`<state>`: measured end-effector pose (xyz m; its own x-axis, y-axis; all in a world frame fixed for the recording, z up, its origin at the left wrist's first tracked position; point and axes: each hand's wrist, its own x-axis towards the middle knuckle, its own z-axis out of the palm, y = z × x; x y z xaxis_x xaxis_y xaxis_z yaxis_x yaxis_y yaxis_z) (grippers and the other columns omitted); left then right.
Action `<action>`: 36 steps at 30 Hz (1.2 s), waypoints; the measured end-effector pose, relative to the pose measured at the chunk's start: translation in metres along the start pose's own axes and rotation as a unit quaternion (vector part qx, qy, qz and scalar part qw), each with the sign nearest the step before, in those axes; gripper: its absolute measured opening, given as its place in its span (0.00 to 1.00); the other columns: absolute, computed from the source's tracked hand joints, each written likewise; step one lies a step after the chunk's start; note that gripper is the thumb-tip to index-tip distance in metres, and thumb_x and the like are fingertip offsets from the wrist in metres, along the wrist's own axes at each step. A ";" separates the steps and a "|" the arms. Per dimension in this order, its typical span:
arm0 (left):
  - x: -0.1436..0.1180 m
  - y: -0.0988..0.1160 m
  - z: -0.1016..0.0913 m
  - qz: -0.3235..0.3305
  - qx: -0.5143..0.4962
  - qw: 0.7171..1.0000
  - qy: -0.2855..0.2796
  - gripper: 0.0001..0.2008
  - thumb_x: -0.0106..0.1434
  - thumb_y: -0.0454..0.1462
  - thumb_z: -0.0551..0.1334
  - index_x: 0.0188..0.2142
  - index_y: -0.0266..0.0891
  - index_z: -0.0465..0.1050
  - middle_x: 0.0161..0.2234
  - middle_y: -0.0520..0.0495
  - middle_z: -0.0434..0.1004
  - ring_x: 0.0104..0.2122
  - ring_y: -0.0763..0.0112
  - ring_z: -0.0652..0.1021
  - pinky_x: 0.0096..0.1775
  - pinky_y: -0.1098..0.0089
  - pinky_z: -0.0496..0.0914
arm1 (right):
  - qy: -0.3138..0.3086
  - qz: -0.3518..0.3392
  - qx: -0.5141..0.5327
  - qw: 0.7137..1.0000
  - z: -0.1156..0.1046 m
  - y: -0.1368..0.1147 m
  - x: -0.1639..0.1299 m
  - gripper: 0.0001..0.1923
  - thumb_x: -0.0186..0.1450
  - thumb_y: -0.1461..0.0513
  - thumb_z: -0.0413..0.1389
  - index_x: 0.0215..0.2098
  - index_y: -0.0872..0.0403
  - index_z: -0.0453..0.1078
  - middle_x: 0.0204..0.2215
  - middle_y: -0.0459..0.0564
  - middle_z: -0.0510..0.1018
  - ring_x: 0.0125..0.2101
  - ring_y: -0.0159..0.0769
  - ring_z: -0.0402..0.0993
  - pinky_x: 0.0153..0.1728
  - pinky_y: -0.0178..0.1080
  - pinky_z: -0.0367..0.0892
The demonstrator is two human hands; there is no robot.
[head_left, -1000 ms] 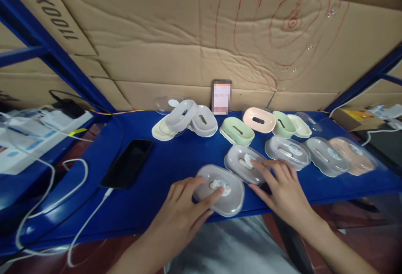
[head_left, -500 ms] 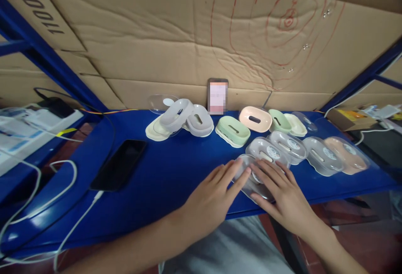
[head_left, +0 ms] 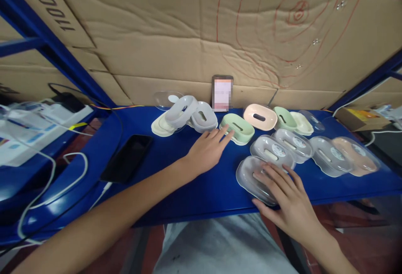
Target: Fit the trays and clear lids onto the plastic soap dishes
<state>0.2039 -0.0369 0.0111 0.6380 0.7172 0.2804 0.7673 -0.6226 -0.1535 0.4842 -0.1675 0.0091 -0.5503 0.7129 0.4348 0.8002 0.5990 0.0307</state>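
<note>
My right hand (head_left: 285, 194) lies with its fingers stretched over a grey soap dish under a clear lid (head_left: 248, 175), near the table's front edge. My left hand (head_left: 209, 148) is open, its fingertips at the near left side of a green soap dish (head_left: 238, 127); I cannot tell whether they touch it. Left of that, two grey soap dishes (head_left: 204, 117) lean by a cream tray (head_left: 160, 125) and a clear lid (head_left: 165, 100). A peach soap dish (head_left: 260, 117) sits behind, beside another green soap dish (head_left: 283, 118) and a cream tray (head_left: 302, 124).
More lidded soap dishes (head_left: 329, 157) stand in a row to the right on the blue table (head_left: 194, 194). A black phone (head_left: 127, 159) with a white cable lies at the left. Another phone (head_left: 222, 93) leans against the cardboard wall (head_left: 150, 35).
My left hand has left the lidded grey soap dish and moved up and left to the green one. My right hand stays over the lidded dish. The view has shifted slightly.
</note>
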 end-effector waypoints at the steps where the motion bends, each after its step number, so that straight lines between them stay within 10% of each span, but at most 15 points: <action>1: 0.011 0.002 0.003 0.009 -0.006 1.000 -0.001 0.31 0.73 0.29 0.57 0.74 0.34 0.58 0.75 0.33 0.60 0.65 0.49 0.72 0.59 0.56 0.69 | 0.004 -0.006 0.000 1.000 0.001 -0.001 0.000 0.27 0.75 0.53 0.60 0.68 0.50 0.67 0.68 0.56 0.74 0.66 0.52 0.70 0.68 0.59 0.57; 8: 0.034 0.013 -0.004 0.040 -0.018 0.999 0.012 0.17 0.74 0.31 0.59 0.60 0.36 0.73 0.55 0.39 0.79 0.60 0.50 0.74 0.67 0.44 0.58 | 0.027 -0.011 0.029 0.999 0.007 -0.001 -0.006 0.25 0.75 0.61 0.60 0.69 0.48 0.68 0.64 0.55 0.78 0.64 0.49 0.74 0.65 0.56 0.63; 16: -0.066 0.036 -0.034 -0.004 -0.083 0.996 0.035 0.10 0.72 0.39 0.69 0.50 0.40 0.76 0.45 0.45 0.81 0.45 0.57 0.80 0.51 0.56 0.69 | 0.043 -0.028 0.019 0.998 0.012 0.005 -0.008 0.24 0.75 0.60 0.61 0.68 0.52 0.69 0.62 0.57 0.79 0.62 0.50 0.75 0.63 0.56 0.63; 24: -0.124 0.043 -0.042 -0.087 -0.122 0.970 0.193 0.08 0.76 0.35 0.64 0.53 0.41 0.75 0.42 0.46 0.82 0.43 0.62 0.80 0.48 0.60 0.69 | 0.033 0.031 -0.032 0.998 0.020 -0.016 0.034 0.25 0.77 0.60 0.58 0.71 0.52 0.65 0.67 0.60 0.74 0.66 0.53 0.71 0.67 0.61 0.60; 30: -0.131 0.056 -0.041 -0.058 -0.066 0.980 0.181 0.11 0.76 0.32 0.62 0.55 0.40 0.77 0.45 0.43 0.83 0.43 0.59 0.81 0.50 0.54 0.67 | -0.005 -0.170 0.092 0.981 0.023 -0.034 0.074 0.25 0.78 0.56 0.57 0.72 0.50 0.66 0.70 0.55 0.71 0.71 0.45 0.65 0.70 0.56 0.65; 36: -0.138 0.044 -0.037 -0.076 -0.081 0.982 0.151 0.13 0.75 0.37 0.65 0.57 0.43 0.77 0.52 0.44 0.83 0.53 0.56 0.81 0.66 0.44 0.61 | -0.006 -0.170 0.182 0.968 0.033 -0.036 0.088 0.18 0.77 0.67 0.55 0.63 0.55 0.75 0.59 0.53 0.82 0.67 0.41 0.72 0.66 0.49 0.74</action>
<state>0.1473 -0.1753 0.0009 0.4502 0.6955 0.5600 0.8161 -0.5750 0.0582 0.3993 -0.1145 0.0166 -0.7717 0.4545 0.4449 0.4362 0.8873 -0.1499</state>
